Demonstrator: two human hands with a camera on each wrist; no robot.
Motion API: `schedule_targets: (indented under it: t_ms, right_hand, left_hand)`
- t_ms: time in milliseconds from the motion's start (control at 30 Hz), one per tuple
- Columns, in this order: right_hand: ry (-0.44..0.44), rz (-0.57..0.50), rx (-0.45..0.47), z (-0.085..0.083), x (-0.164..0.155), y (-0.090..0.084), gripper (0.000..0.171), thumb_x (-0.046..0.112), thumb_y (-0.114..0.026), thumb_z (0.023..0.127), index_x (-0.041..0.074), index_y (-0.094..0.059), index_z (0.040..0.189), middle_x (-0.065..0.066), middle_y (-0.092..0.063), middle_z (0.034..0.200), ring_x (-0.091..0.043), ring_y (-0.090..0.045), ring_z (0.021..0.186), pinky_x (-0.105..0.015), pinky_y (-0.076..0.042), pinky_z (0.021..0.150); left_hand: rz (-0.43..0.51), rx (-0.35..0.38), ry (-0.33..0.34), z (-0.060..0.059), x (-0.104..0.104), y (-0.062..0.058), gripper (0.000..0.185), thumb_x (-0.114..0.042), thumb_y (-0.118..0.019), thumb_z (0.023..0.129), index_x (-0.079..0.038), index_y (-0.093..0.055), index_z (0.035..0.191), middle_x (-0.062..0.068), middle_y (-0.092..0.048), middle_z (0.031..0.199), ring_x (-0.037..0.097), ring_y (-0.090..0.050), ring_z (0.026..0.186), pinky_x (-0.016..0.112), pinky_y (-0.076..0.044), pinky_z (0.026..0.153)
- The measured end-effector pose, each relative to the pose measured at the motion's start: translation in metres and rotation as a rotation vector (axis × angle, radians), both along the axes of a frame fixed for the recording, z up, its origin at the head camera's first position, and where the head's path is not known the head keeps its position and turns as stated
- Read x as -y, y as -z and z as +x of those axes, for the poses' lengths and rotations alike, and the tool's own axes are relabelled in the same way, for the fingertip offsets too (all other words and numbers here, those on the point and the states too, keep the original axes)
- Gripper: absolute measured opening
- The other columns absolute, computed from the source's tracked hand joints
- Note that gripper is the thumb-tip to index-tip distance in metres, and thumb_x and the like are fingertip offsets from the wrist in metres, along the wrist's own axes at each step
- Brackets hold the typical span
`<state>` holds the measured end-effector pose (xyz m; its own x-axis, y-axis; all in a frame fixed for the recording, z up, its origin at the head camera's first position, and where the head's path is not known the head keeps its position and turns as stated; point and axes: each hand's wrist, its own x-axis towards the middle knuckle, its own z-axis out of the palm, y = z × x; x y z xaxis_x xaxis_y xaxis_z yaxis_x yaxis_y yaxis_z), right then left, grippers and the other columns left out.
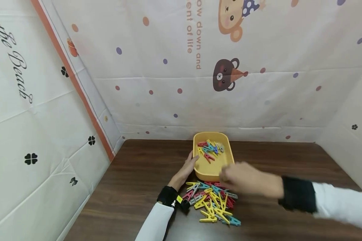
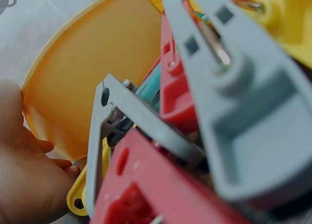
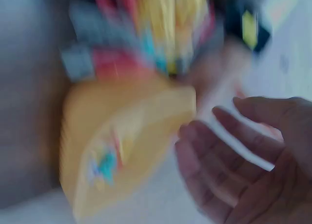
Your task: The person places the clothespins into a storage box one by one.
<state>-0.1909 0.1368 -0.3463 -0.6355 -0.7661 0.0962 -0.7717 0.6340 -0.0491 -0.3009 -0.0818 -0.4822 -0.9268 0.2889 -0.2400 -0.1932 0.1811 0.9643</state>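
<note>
A yellow plastic tray stands at the table's back edge with several coloured clothespins inside. My left hand grips its left side, thumb at the rim; in the left wrist view that hand lies against the tray wall. Just in front of the tray is a loose pile of clothespins in yellow, red, grey and teal. Blurred, my right hand hovers by the tray's front right corner. In the right wrist view the same hand has loosely bent fingers and holds nothing.
The dark wooden table carries the tray and the pile. Behind it hangs a printed white cloth, with another white cloth down the left side. Black bands with small cameras circle both wrists.
</note>
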Motion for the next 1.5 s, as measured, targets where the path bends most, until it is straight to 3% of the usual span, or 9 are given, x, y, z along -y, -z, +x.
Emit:
schedule_targets:
  t_ms: [133, 233, 433, 567, 667, 900, 1233, 1400, 1500]
  right_hand:
    - [-0.216, 0.06, 0.152, 0.048, -0.016, 0.038, 0.007, 0.029, -0.074, 0.094, 0.027, -0.073, 0.101, 0.013, -0.067, 0.1, 0.009, -0.054, 0.078, -0.012, -0.045, 0.059]
    - [-0.331, 0.06, 0.223, 0.066, -0.024, 0.076, 0.021, 0.042, -0.062, 0.101, 0.031, -0.067, 0.118, 0.013, -0.059, 0.116, 0.01, -0.05, 0.089, -0.011, -0.043, 0.062]
    - [-0.436, 0.052, 0.087, 0.066, -0.03, 0.15, 0.033, 0.056, -0.043, 0.106, 0.037, -0.06, 0.126, 0.015, -0.053, 0.123, 0.007, -0.048, 0.098, -0.009, -0.038, 0.061]
    - [-0.404, 0.113, 0.135, 0.063, -0.03, 0.151, 0.033, 0.057, -0.044, 0.105, 0.037, -0.063, 0.122, 0.017, -0.056, 0.116, 0.008, -0.05, 0.096, -0.012, -0.043, 0.065]
    - [-0.376, 0.132, 0.19, 0.067, -0.028, 0.136, 0.03, 0.053, -0.047, 0.105, 0.034, -0.066, 0.118, 0.017, -0.059, 0.111, 0.009, -0.05, 0.093, -0.012, -0.045, 0.067]
    - [-0.434, 0.055, 0.072, 0.077, -0.022, 0.091, 0.017, 0.036, -0.06, 0.103, 0.025, -0.07, 0.109, 0.014, -0.062, 0.104, 0.009, -0.048, 0.09, -0.005, -0.038, 0.068]
    - [-0.381, -0.017, -0.016, 0.075, -0.028, 0.061, 0.016, 0.026, -0.074, 0.094, 0.025, -0.071, 0.11, 0.016, -0.061, 0.1, 0.009, -0.049, 0.088, -0.003, -0.039, 0.07]
    - [-0.304, -0.14, -0.233, 0.049, -0.021, 0.034, 0.023, 0.015, -0.085, 0.08, 0.022, -0.071, 0.097, 0.012, -0.06, 0.092, 0.003, -0.054, 0.083, -0.01, -0.046, 0.067]
    - [-0.182, -0.171, -0.214, 0.017, -0.014, 0.015, 0.018, 0.011, -0.085, 0.079, 0.018, -0.072, 0.091, 0.008, -0.061, 0.088, 0.0, -0.057, 0.077, -0.014, -0.049, 0.065]
  left_hand:
    - [-0.01, 0.01, -0.01, -0.001, 0.003, 0.001, 0.071, -0.047, -0.038, 0.108, -0.023, -0.008, 0.167, 0.018, -0.008, 0.172, 0.04, -0.001, 0.159, 0.066, -0.008, 0.123]
    - [-0.011, 0.012, 0.0, -0.001, 0.005, 0.002, 0.071, -0.047, -0.038, 0.108, -0.022, -0.007, 0.167, 0.018, -0.008, 0.172, 0.039, -0.002, 0.159, 0.065, -0.009, 0.123]
    - [-0.007, 0.001, -0.003, -0.001, 0.007, 0.003, 0.069, -0.046, -0.038, 0.108, -0.023, -0.009, 0.167, 0.016, -0.008, 0.172, 0.039, 0.009, 0.159, 0.068, 0.001, 0.122]
    - [-0.001, -0.007, 0.009, 0.0, 0.005, 0.002, 0.068, -0.046, -0.038, 0.108, -0.024, -0.009, 0.166, 0.016, -0.009, 0.172, 0.04, 0.006, 0.159, 0.067, -0.002, 0.122]
    - [0.001, -0.008, 0.017, 0.0, 0.003, 0.001, 0.068, -0.045, -0.038, 0.109, -0.023, -0.008, 0.166, 0.017, -0.01, 0.172, 0.039, -0.002, 0.159, 0.065, -0.009, 0.123]
    - [0.011, -0.028, 0.035, -0.001, 0.004, -0.001, 0.074, -0.052, -0.039, 0.107, -0.023, -0.007, 0.166, 0.015, -0.012, 0.172, 0.037, -0.007, 0.159, 0.064, -0.011, 0.123]
    - [-0.002, -0.035, 0.041, -0.003, 0.004, -0.001, 0.074, -0.053, -0.039, 0.107, -0.023, -0.006, 0.167, 0.014, -0.01, 0.172, 0.037, -0.003, 0.16, 0.065, -0.009, 0.123]
    - [-0.011, -0.025, 0.04, -0.001, 0.003, 0.0, 0.076, -0.056, -0.039, 0.106, -0.024, -0.006, 0.166, 0.014, -0.007, 0.173, 0.037, 0.0, 0.16, 0.066, -0.008, 0.123]
    - [-0.007, -0.021, 0.039, 0.0, 0.002, 0.001, 0.076, -0.055, -0.04, 0.106, -0.024, -0.006, 0.166, 0.015, -0.008, 0.173, 0.037, -0.001, 0.16, 0.065, -0.008, 0.123]
